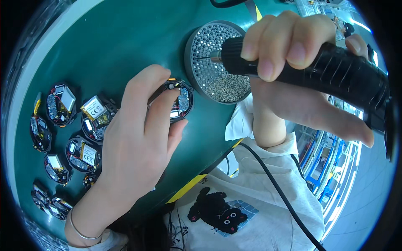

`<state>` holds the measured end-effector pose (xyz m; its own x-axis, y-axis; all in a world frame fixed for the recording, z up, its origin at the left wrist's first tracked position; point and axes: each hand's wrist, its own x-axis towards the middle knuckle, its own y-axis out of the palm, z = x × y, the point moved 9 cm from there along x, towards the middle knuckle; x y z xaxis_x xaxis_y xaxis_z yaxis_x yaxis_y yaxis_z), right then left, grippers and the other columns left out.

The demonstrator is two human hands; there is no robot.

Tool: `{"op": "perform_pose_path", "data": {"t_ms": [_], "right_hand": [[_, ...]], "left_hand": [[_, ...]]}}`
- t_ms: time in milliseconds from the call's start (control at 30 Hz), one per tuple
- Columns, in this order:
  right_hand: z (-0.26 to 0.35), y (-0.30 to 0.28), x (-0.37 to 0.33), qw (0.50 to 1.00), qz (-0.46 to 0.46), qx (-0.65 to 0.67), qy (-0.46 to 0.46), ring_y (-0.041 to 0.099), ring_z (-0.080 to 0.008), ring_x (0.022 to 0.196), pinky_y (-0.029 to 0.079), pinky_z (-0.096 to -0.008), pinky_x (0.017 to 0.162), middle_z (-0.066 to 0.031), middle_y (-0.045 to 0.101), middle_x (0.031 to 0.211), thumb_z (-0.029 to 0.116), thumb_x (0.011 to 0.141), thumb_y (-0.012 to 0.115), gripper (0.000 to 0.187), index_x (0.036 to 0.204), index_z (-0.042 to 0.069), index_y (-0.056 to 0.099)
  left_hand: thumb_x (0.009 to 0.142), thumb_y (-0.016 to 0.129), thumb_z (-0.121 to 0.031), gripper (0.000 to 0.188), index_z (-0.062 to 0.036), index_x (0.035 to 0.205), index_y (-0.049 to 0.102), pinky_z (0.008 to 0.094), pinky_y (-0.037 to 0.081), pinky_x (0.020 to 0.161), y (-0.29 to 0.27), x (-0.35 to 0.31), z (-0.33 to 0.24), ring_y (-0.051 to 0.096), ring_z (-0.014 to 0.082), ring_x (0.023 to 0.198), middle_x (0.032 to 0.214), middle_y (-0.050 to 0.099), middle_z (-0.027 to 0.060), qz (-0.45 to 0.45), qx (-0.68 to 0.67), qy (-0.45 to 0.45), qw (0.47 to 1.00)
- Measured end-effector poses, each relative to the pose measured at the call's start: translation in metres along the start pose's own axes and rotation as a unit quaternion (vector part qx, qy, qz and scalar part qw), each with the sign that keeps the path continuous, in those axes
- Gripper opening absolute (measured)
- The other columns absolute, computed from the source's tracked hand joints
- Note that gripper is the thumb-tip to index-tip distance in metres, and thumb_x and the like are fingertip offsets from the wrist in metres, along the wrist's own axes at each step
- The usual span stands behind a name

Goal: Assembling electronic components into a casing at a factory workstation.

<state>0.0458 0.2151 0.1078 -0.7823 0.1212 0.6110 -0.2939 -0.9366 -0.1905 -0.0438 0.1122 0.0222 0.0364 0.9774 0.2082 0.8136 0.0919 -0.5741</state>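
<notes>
My right hand [293, 58] is wrapped round a black electric screwdriver [339, 73], raised over the table's right side. Its thin bit [205, 57] points left, above a round grey screw tray [189, 69] with a plate full of holes. Small screws [228, 88] lie heaped in the tray's near part. Left of the tray, my left hand [134, 134] grips a round black housing [183, 102] by its edge. A blue circuit board shows inside the housing; my fingers hide the rest of it.
Several similar round housings [83, 155] with circuit boards and silver battery packs stand on the green table [125, 37] at the left. A black cable [272, 180] runs past my shirt on the right. Yellow tape [186, 189] marks the table's near edge.
</notes>
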Motion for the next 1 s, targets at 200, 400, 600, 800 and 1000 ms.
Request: {"op": "perform_pose_path", "data": {"t_ms": [200,400,600,800,1000], "right_hand": [[-0.009,0.013,0.002,0.999,0.027,0.012,0.025,0.056,-0.0222,0.076,0.047,-0.0396,0.065,-0.0111,0.052,0.104,0.079,0.073,0.051,0.092,0.138,0.016,0.037],[-0.011,0.008,0.003,0.999,0.021,-0.006,0.046,0.057,-0.0220,0.077,0.046,-0.0393,0.066,-0.0109,0.053,0.104,0.079,0.073,0.052,0.090,0.136,0.016,0.039],[-0.005,0.014,0.002,0.998,0.010,-0.014,0.058,0.057,-0.0218,0.078,0.046,-0.0391,0.066,-0.0107,0.053,0.104,0.079,0.072,0.053,0.089,0.135,0.017,0.042],[0.019,0.002,-0.006,0.992,-0.117,0.045,0.034,0.056,-0.0166,0.067,0.045,-0.0316,0.060,-0.0073,0.054,0.094,0.065,0.074,0.065,0.077,0.115,0.001,0.055],[0.002,0.034,0.009,0.999,-0.044,0.023,0.006,0.055,-0.0151,0.064,0.047,-0.0304,0.055,-0.0075,0.052,0.090,0.063,0.079,0.062,0.079,0.127,0.003,0.044]], "left_hand": [[0.069,0.073,0.003,0.039,0.0049,0.105,0.057,0.0390,0.046,0.091,-0.001,0.000,-0.002,0.052,0.0335,0.111,0.121,0.049,0.0185,0.008,0.030,0.003,1.000],[0.068,0.072,0.004,0.041,0.0052,0.106,0.057,0.0398,0.046,0.091,0.002,0.004,-0.005,0.053,0.0344,0.109,0.121,0.048,0.0194,0.010,0.000,0.008,1.000],[0.066,0.070,0.008,0.042,0.0060,0.106,0.057,0.0400,0.047,0.089,-0.001,-0.002,-0.002,0.054,0.0354,0.107,0.121,0.048,0.0206,0.000,0.001,0.026,1.000],[0.066,0.070,0.008,0.040,0.0070,0.103,0.058,0.0406,0.049,0.086,-0.004,-0.005,-0.003,0.055,0.0369,0.105,0.119,0.051,0.0217,-0.035,-0.004,0.049,0.998],[0.066,0.070,0.007,0.037,0.0076,0.101,0.057,0.0413,0.050,0.085,-0.004,-0.005,0.001,0.056,0.0380,0.105,0.119,0.052,0.0226,-0.041,-0.021,0.029,0.999]]}}
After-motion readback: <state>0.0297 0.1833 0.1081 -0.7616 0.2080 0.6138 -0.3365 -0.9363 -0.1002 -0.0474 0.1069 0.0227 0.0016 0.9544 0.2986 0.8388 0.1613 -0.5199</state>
